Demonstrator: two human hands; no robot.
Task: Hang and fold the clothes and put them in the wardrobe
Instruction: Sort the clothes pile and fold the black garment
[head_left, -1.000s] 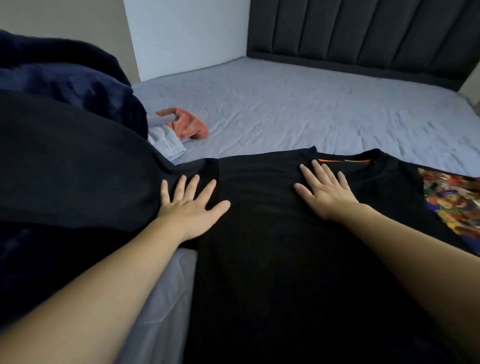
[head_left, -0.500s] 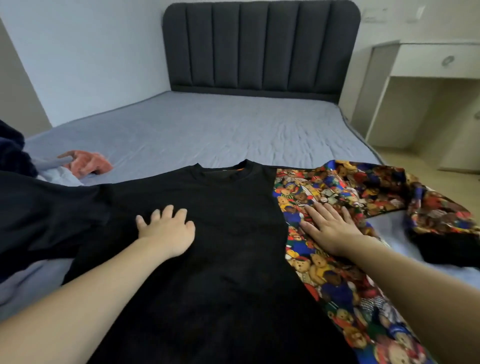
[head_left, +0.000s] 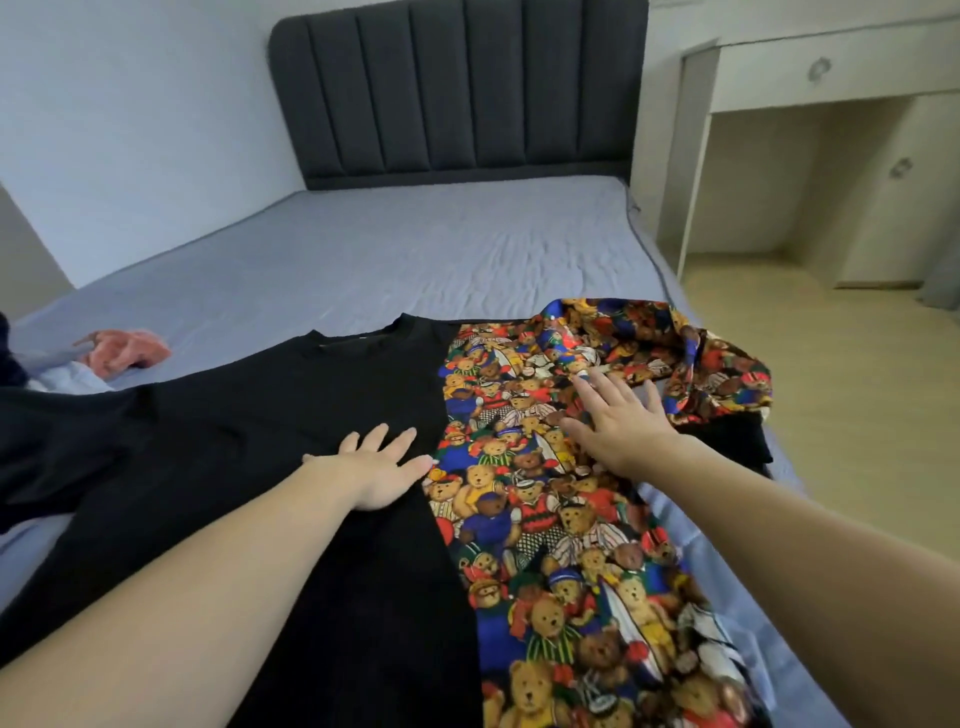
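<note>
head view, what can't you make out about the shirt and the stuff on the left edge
- Shirt hem: head view, cut off by the bottom edge.
- Its teddy-bear print sleeve: bunched, cuff hidden in folds.
- Pink cloth: crumpled, kind unclear.
- Pale blue garment: mostly cut off at the left edge.

Black-and-teddy-bear-print top (head_left: 322, 415) flat on blue-sheeted bed (head_left: 415, 260); padded dark headboard (head_left: 457, 88) behind; crumpled pink cloth (head_left: 127, 351) at left; cream cabinet (head_left: 831, 156) right of bed.

Soft, even indoor light, faint shadows, wide-angle bending at edges, slightly soft focus.
</note>
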